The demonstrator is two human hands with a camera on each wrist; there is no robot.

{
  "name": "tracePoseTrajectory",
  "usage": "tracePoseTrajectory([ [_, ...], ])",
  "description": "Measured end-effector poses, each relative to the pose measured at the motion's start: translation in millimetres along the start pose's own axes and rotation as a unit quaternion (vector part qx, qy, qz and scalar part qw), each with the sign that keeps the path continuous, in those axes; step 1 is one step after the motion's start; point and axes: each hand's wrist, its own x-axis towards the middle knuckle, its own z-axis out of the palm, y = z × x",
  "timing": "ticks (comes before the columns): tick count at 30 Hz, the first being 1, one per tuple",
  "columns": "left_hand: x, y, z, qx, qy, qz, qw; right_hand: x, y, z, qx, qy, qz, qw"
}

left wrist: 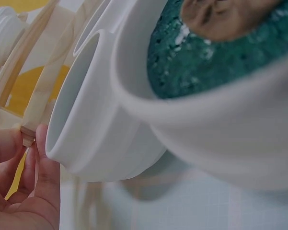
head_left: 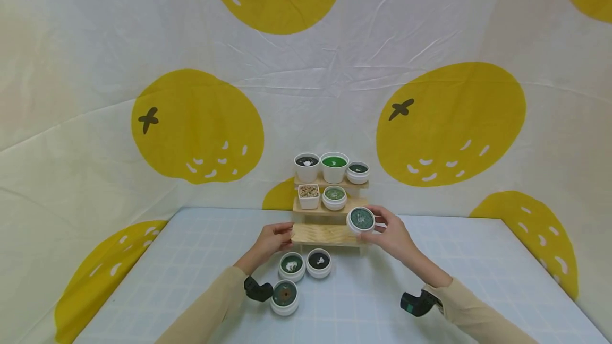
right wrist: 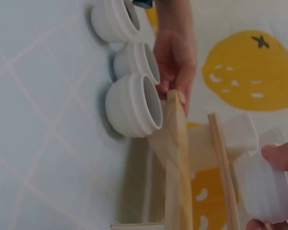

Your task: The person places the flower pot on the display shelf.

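A small tiered wooden stand [head_left: 321, 234] stands at the back of the table. My left hand [head_left: 273, 240] pinches the left end of its lowest step between thumb and fingers, as the left wrist view also shows. My right hand [head_left: 393, 233] grips a round white pot [head_left: 361, 220] with a dark green top, over the right end of that step. Higher up, a square pot of beige bits [head_left: 308, 196] and a green-topped pot [head_left: 334, 198] sit on the middle step. On the top step are two white cups and a small round pot [head_left: 357, 172].
Three round white pots stand on the table before the stand: a green-and-white one [head_left: 291, 266], a dark one [head_left: 319, 263] and one with a brown piece on top [head_left: 284, 296], close by the left wrist. A white cloth [head_left: 306, 105] with yellow fruit prints hangs behind.
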Motion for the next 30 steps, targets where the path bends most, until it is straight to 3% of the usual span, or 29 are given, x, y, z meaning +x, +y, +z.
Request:
tracePoseTrajectory([
  [10,0.2,-0.3,0.8,0.0,-0.001,0.0,1.0,17,6,-3,-0.002,0.021,-0.013,1.0],
  [21,0.5,0.7,0.7,0.0,0.003,-0.007,1.0,29,12,-7,-0.024,0.041,-0.056,0.997],
  [30,-0.5,0.6,0.3,-0.006,-0.003,0.0,1.0,39,15,-4,-0.015,0.038,-0.017,0.999],
])
